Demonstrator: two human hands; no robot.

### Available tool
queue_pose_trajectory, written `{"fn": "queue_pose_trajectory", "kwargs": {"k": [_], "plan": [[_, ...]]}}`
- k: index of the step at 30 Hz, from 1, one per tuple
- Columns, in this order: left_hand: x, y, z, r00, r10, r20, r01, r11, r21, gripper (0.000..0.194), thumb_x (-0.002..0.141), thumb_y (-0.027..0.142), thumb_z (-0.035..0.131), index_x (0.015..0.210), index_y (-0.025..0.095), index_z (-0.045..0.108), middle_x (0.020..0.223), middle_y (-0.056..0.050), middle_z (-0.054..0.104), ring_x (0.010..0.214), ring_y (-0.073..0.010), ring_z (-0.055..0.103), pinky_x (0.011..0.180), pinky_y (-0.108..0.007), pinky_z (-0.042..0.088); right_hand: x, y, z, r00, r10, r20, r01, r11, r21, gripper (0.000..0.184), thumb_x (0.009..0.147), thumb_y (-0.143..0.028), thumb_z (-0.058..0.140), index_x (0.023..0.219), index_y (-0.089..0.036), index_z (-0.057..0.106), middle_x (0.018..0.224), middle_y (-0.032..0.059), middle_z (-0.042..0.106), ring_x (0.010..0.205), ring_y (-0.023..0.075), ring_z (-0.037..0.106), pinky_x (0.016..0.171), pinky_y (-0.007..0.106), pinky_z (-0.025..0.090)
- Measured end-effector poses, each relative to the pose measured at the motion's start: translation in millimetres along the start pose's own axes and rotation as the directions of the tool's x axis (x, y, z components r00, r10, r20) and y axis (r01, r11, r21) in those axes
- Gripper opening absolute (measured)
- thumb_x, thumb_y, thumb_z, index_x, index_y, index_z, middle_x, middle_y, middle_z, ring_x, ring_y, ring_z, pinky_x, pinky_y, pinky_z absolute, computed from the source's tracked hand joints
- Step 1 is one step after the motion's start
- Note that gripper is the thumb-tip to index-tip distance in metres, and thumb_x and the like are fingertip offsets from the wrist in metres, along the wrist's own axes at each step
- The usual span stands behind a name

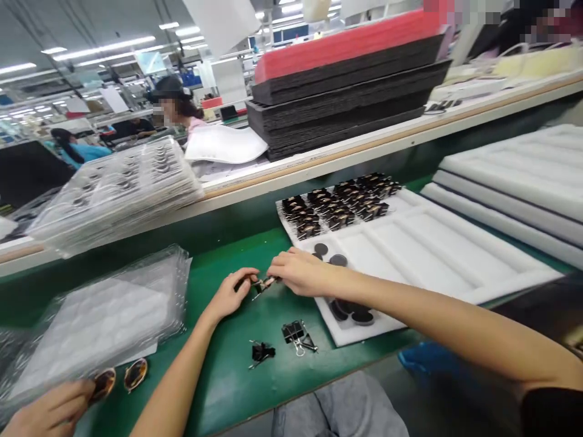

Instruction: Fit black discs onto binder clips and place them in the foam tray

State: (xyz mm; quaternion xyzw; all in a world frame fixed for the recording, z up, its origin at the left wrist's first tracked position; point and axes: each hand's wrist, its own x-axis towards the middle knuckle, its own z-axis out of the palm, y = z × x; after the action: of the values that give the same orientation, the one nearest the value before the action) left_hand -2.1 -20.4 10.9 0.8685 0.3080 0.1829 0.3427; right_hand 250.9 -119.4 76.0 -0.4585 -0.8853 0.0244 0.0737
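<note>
My left hand (pixel 232 294) and my right hand (pixel 298 271) come together above the green tabletop, fingers closed. Between their fingertips is a black binder clip (pixel 259 287) with metal handles. A small tan piece at the clip shows under my right fingertips; its kind is unclear. Nearer me lie a loose binder clip (pixel 263 351) and a further clip group (pixel 295 334) with wire handles. Beside my right wrist, dark round discs (pixel 362 318) rest in a white foam tray (pixel 437 243). Rows of black clips gripping tan pieces (pixel 337 206) fill that tray's far left end.
Stacked clear plastic trays (pixel 109 309) lie at left. Another person's hand (pixel 50 406) touches one of two round tortoiseshell-coloured pieces (pixel 135 374). White foam trays (pixel 514 182) are piled at right. A raised shelf holds black foam sheets (pixel 337 109) and more clear trays (pixel 118 188).
</note>
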Motion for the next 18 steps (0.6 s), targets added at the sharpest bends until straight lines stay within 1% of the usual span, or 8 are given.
{"fn": "queue_pose_trajectory", "kwargs": {"k": [2,4,7,8,11,12,14,18], "plan": [[1.8,-3.9,1.7,0.999,-0.035,-0.036,0.033,0.998,-0.059,0.067,0.100,0.071,0.035,0.127,0.017,0.064,0.105,-0.012,0.072,0.089,-0.0223,0.067,0.088,-0.037,0.054,-27.3,23.5,-18.9,0.987,0.101,-0.122,-0.096,0.994,0.047,0.023,0.097,-0.017,0.054,0.115,-0.018,0.068,0.120,0.0143,0.064,0.107,0.0258,0.059,0.088,0.037,0.044],[3.7,-7.1,2.6,0.995,-0.079,-0.052,0.075,0.994,-0.079,0.068,0.099,0.073,0.034,0.126,0.017,0.063,0.102,-0.011,0.070,0.087,-0.0216,0.066,0.087,-0.037,0.054,-62.7,60.0,-43.5,0.945,0.247,-0.215,-0.236,0.969,0.073,0.020,0.094,-0.022,0.059,0.110,-0.017,0.070,0.123,0.0161,0.062,0.110,0.0284,0.057,0.090,0.039,0.045],[6.3,-8.8,3.2,0.991,-0.119,-0.057,0.115,0.991,-0.070,0.065,0.100,0.072,0.037,0.123,0.018,0.064,0.099,-0.010,0.069,0.087,-0.0214,0.066,0.086,-0.036,0.055,-123.9,130.7,-79.4,0.843,0.493,-0.214,-0.482,0.870,0.104,0.019,0.090,-0.021,0.063,0.105,-0.019,0.073,0.109,0.0103,0.070,0.102,0.0271,0.063,0.087,0.038,0.045],[6.9,-8.7,3.3,0.990,-0.127,-0.056,0.123,0.990,-0.062,0.063,0.100,0.071,0.038,0.122,0.019,0.064,0.098,-0.010,0.069,0.087,-0.0214,0.066,0.085,-0.036,0.055,-143.8,155.7,-88.3,0.778,0.588,-0.219,-0.580,0.808,0.109,0.018,0.088,-0.020,0.065,0.104,-0.019,0.074,0.105,0.0085,0.072,0.098,0.0257,0.064,0.085,0.036,0.045],[7.8,-7.9,2.9,0.988,-0.143,-0.054,0.141,0.989,-0.032,0.060,0.100,0.069,0.040,0.121,0.019,0.066,0.097,-0.009,0.070,0.086,-0.0212,0.066,0.082,-0.035,0.055,-192.2,225.1,-101.0,0.538,0.823,-0.182,-0.835,0.551,0.021,0.022,0.086,-0.027,0.073,0.106,-0.017,0.078,0.098,0.0091,0.077,0.095,0.0252,0.067,0.081,0.038,0.038],[7.9,-7.7,2.5,0.988,-0.146,-0.054,0.145,0.989,-0.022,0.059,0.100,0.068,0.041,0.120,0.019,0.066,0.097,-0.009,0.070,0.085,-0.0211,0.066,0.081,-0.034,0.056,-203.2,244.4,-100.8,0.493,0.855,-0.163,-0.868,0.497,-0.018,0.026,0.087,-0.029,0.074,0.108,-0.016,0.079,0.098,0.0104,0.078,0.097,0.0252,0.067,0.081,0.040,0.035],[7.9,-7.9,1.7,0.987,-0.151,-0.057,0.151,0.989,-0.001,0.057,0.101,0.066,0.042,0.119,0.019,0.067,0.097,-0.009,0.071,0.084,-0.0208,0.066,0.079,-0.033,0.056,-217.6,276.3,-96.0,0.460,0.879,-0.123,-0.888,0.454,-0.079,0.033,0.086,-0.032,0.073,0.112,-0.014,0.080,0.100,0.0127,0.079,0.102,0.0254,0.066,0.083,0.045,0.030],[8.2,-8.3,-0.4,0.986,-0.154,-0.061,0.156,0.987,0.030,0.055,0.100,0.066,0.042,0.118,0.019,0.068,0.095,-0.009,0.072,0.081,-0.0204,0.068,0.077,-0.033,0.057,-224.4,316.8,-79.7,0.480,0.875,-0.062,-0.874,0.470,-0.128,0.039,0.087,-0.028,0.072,0.123,-0.013,0.077,0.110,0.0139,0.078,0.110,0.0265,0.065,0.086,0.047,0.027]]}}
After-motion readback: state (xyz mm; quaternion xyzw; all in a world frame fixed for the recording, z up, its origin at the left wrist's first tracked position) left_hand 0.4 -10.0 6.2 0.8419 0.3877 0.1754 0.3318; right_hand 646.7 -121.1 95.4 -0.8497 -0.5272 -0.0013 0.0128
